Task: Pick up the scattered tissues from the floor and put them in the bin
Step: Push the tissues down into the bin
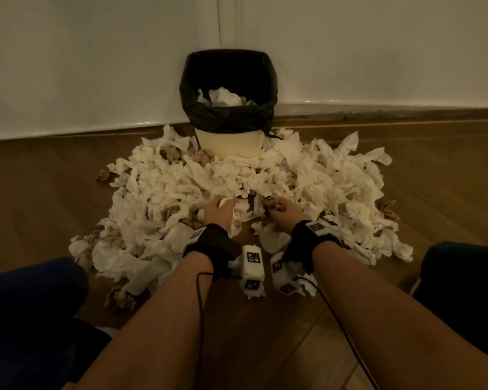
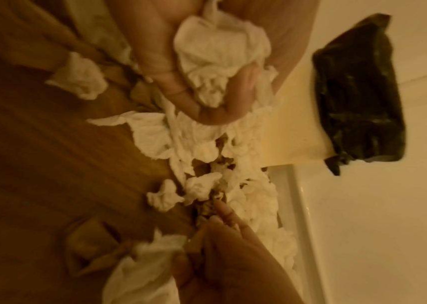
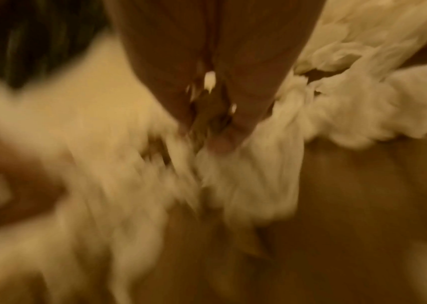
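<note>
While both hands (image 1: 251, 215) clutch tissues (image 1: 231, 218), a heap (image 1: 335, 187) rings the bin (image 1: 227, 91).

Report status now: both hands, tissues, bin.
Left hand grips a white tissue wad. Right hand pinches brownish paper at the pile's near edge. Bin holds a few tissues; most remain on the floor. Path to bin unobstructed.

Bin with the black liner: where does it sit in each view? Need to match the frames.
Head: bin at top centre, upright against the wall, tissues already inside, pile at its foot.
Left wrist: right edge, turned sideways; black liner right of the cream body, beyond the left hand gripping a tissue wad.
Right wrist: heavily blurred; a dark patch at upper left may be the liner, cannot confirm.
Shared landmark: the black liner over the cream body.
</note>
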A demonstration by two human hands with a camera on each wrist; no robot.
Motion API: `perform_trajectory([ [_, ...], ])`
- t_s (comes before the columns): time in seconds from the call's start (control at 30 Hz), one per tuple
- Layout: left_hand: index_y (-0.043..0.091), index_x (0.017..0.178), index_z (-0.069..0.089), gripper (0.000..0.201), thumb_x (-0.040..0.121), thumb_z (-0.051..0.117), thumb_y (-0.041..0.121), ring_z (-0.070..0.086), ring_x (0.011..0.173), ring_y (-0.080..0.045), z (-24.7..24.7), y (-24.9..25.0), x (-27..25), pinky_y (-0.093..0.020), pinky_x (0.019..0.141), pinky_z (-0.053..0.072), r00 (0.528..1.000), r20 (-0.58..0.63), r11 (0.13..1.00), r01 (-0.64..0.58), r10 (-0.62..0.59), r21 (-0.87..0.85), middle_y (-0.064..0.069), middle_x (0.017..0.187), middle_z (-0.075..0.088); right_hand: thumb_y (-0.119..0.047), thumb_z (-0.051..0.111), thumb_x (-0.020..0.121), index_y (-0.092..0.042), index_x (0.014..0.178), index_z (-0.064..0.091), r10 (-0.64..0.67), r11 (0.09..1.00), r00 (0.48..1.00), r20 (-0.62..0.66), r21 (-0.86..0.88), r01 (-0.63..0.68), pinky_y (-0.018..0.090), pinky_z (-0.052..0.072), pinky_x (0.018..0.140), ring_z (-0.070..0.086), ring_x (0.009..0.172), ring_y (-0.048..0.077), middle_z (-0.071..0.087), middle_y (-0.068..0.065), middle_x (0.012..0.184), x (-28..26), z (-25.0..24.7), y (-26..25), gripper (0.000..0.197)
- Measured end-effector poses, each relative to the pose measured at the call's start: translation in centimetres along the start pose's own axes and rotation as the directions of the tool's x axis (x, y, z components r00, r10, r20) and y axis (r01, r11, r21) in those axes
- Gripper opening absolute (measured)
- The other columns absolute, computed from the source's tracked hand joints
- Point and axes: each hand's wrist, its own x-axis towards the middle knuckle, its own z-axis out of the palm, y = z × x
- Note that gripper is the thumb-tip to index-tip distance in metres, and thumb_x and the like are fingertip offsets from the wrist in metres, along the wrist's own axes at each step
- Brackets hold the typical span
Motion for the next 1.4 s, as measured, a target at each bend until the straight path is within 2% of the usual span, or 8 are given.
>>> perform_trajectory([
  [0.1, 0.011, 0.076, 0.056, 0.017, 0.086, 0.045, 0.003, 0.045, 0.059, -0.022, -0.1, 2.4, 0.2, -0.017, 0.037, 0.034, 0.999, 0.035, 0.988, 0.022, -0.017, -0.151, -0.007, 0.078, 0.057, 0.005, 0.043, 0.091, -0.011, 0.101, 0.060, 0.034, 0.823, 0.998, 0.045, 0.565, -0.053, 0.026, 0.048, 0.048, 0.050, 0.061, 0.019, 0.054, 0.012, 0.083, -1.0, -2.3, -2.7, 0.025],
  [0.3, 0.015, 0.066, 0.045, 0.019, 0.085, 0.044, 0.016, 0.033, 0.050, -0.018, 0.2, 6.9, 0.4, -0.014, 0.036, 0.028, 0.995, 0.096, 0.894, 0.041, 0.002, -0.447, -0.001, 0.070, 0.042, -0.005, 0.040, 0.097, -0.017, 0.103, 0.055, -0.154, 0.439, 0.987, 0.039, 0.898, 0.033, 0.020, 0.049, 0.051, 0.049, 0.069, 0.016, 0.054, 0.009, 0.086, -3.2, -6.8, -7.4, 0.020],
  [0.47, 0.016, 0.063, 0.040, 0.027, 0.089, 0.041, 0.014, 0.032, 0.036, -0.009, 0.5, 10.8, -0.3, -0.011, 0.035, 0.023, 0.988, 0.120, 0.805, -0.006, 0.096, -0.594, 0.002, 0.058, 0.040, -0.006, 0.037, 0.097, -0.017, 0.102, 0.054, -0.237, 0.284, 0.970, -0.055, 0.951, 0.124, 0.017, 0.049, 0.049, 0.050, 0.067, 0.017, 0.059, 0.009, 0.090, -4.9, -9.5, -11.5, 0.021],
  [0.67, 0.016, 0.064, 0.042, 0.026, 0.091, 0.040, 0.015, 0.031, 0.039, -0.008, 1.5, 15.9, -0.6, -0.010, 0.035, 0.023, 0.964, 0.146, 0.779, -0.085, 0.222, -0.622, 0.002, 0.060, 0.039, -0.007, 0.037, 0.094, -0.018, 0.093, 0.058, -0.395, 0.057, 0.914, -0.090, 0.991, 0.122, 0.029, 0.041, 0.078, 0.059, 0.071, 0.026, 0.063, 0.011, 0.089, -5.7, -11.8, -16.2, 0.023],
  [0.8, 0.017, 0.063, 0.042, 0.027, 0.091, 0.043, 0.017, 0.033, 0.039, -0.007, 1.7, 19.6, -0.6, -0.012, 0.034, 0.023, 0.947, 0.166, 0.718, -0.088, 0.276, -0.690, 0.004, 0.055, 0.042, -0.006, 0.035, 0.091, -0.015, 0.090, 0.058, -0.454, 0.010, 0.882, -0.123, 0.990, 0.143, 0.033, 0.050, 0.075, 0.062, 0.070, 0.027, 0.063, 0.012, 0.087, -5.6, -13.1, -19.9, 0.025],
  [1.03, 0.016, 0.065, 0.043, 0.025, 0.090, 0.041, 0.019, 0.033, 0.036, -0.007, 1.7, 25.5, -0.7, -0.014, 0.032, 0.020, 0.898, 0.184, 0.665, -0.146, 0.399, -0.733, 0.003, 0.060, 0.043, -0.012, 0.038, 0.074, -0.004, 0.086, 0.062, -0.479, -0.161, 0.857, -0.192, 0.978, 0.129, 0.040, 0.046, 0.085, 0.058, 0.088, 0.033, 0.061, 0.019, 0.094, -5.7, -13.9, -26.0, 0.028],
  [1.27, 0.017, 0.063, 0.042, 0.026, 0.089, 0.045, 0.018, 0.035, 0.037, -0.008, 1.9, 29.6, -0.7, -0.013, 0.034, 0.022, 0.842, 0.198, 0.604, -0.178, 0.502, -0.777, 0.003, 0.061, 0.044, -0.012, 0.037, 0.074, -0.003, 0.085, 0.063, -0.538, -0.201, 0.816, -0.211, 0.972, 0.119, 0.042, 0.047, 0.085, 0.057, 0.090, 0.034, 0.060, 0.019, 0.097, -5.7, -13.9, -31.8, 0.029],
  [1.4, 0.017, 0.065, 0.040, 0.025, 0.090, 0.044, 0.019, 0.036, 0.039, -0.008, 1.8, 30.2, -0.1, -0.012, 0.035, 0.023, 0.841, 0.194, 0.604, -0.184, 0.505, -0.775, 0.002, 0.064, 0.042, -0.012, 0.037, 0.073, -0.002, 0.084, 0.063, -0.516, -0.222, 0.831, -0.210, 0.969, 0.107, 0.042, 0.046, 0.085, 0.056, 0.091, 0.035, 0.059, 0.020, 0.098, -4.4, -12.9, -32.7, 0.030],
])
